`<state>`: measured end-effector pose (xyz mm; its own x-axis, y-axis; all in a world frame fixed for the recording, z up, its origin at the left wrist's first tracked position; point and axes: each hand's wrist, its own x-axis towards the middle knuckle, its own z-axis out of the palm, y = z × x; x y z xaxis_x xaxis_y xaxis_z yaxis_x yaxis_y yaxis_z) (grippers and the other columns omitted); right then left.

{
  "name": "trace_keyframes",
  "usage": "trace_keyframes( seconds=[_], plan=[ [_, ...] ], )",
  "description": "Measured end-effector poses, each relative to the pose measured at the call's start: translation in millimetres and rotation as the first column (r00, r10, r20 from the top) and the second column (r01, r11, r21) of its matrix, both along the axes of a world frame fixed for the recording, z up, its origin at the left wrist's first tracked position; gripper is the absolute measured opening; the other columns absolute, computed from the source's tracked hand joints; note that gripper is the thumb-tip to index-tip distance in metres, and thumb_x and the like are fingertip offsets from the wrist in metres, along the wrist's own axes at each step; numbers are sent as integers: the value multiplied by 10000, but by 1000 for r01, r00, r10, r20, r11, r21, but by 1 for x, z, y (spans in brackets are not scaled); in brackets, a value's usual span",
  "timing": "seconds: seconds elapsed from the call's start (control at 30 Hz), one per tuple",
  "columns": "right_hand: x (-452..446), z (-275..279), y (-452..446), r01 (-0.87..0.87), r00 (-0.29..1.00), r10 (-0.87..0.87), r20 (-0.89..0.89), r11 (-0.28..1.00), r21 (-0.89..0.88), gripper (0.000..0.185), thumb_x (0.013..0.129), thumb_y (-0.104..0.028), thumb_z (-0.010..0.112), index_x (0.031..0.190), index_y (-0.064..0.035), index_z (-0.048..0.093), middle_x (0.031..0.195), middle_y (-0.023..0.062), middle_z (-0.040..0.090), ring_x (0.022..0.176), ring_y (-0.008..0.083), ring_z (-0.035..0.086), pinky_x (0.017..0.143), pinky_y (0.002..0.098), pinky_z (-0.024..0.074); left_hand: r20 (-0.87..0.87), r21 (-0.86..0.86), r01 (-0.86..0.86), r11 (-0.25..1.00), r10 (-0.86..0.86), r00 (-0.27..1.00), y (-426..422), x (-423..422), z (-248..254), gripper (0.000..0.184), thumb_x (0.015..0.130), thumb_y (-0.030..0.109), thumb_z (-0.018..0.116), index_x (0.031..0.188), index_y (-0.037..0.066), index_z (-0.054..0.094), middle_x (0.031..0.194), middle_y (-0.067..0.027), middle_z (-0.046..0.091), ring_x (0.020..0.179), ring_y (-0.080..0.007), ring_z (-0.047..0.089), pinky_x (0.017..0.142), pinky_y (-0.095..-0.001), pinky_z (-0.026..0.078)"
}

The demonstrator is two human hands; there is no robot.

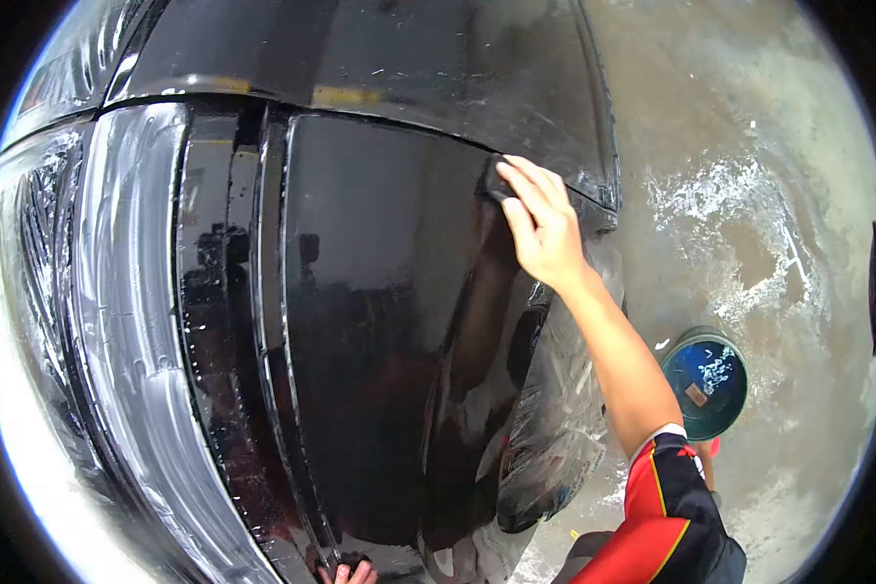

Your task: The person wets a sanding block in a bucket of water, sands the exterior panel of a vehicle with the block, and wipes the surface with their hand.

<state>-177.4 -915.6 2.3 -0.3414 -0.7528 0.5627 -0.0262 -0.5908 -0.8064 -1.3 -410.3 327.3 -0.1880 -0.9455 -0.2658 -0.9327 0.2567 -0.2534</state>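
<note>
My right hand (543,219) grips a small black pad (497,181), thumb below and fingers over its far side. It presses the pad against the glossy black car door (389,243), close to the seam at the door's upper right corner. Whether the pad is a sponge or a block, I cannot tell. At the bottom edge of the view, the fingertips of my left hand (350,574) rest on the car near the window trim (297,438). Most of that hand is cut off. Reflections cover the dark paintwork.
Whitish streaks coat the side window (146,292). A wheel area wrapped in clear plastic sheet (555,419) lies below the door's right edge. On the wet concrete floor (730,117), marked with white residue, stands a dark green bucket (674,375) with liquid and a small brownish piece inside.
</note>
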Motion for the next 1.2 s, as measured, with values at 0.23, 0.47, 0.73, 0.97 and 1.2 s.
trace_keyframes(
  seconds=[0.23,0.47,0.73,0.97,1.2],
  plan=[
    [-2,-37,-2,23,1000,-23,3,995,93,371,952,-123,628,1302,-6,664,1359,194,633,1250,382,583,1085,452,452,11,45,45,998,-45,999,-6,-2,6,435,1047,183,402,1255,-71,687,1367,-227,645,1433,-461,436,1244,-575,159],
    [42,48,105,63,991,-93,92,957,283,421,896,-130,702,1288,6,635,1341,222,595,1214,406,578,1046,499,441,65,64,27,998,-31,997,4,6,5,466,1062,203,361,1268,-45,697,1392,-216,633,1456,-456,407,1252,-573,129],
    [28,26,36,136,970,-211,121,882,451,332,950,-111,615,1258,14,607,1281,237,609,1165,430,578,1009,497,444,59,29,44,999,-45,997,-7,-3,2,454,1067,210,372,1295,-28,685,1410,-207,623,1473,-433,392,1253,-569,132],
    [27,74,26,83,985,-123,125,955,285,373,954,-125,632,1307,-6,617,1333,213,585,1208,410,557,1024,500,441,-24,8,4,1000,-4,1000,-11,-2,-2,440,1061,200,381,1300,-29,670,1421,-210,613,1442,-446,431,1242,-589,151],
    [35,74,62,66,993,-90,78,960,272,385,958,-125,619,1327,-13,608,1331,221,595,1218,418,568,1043,519,427,-79,-15,27,1000,-28,996,-19,-10,1,412,1049,183,419,1268,-59,670,1392,-232,626,1379,-476,496,1222,-607,193]
  ],
)
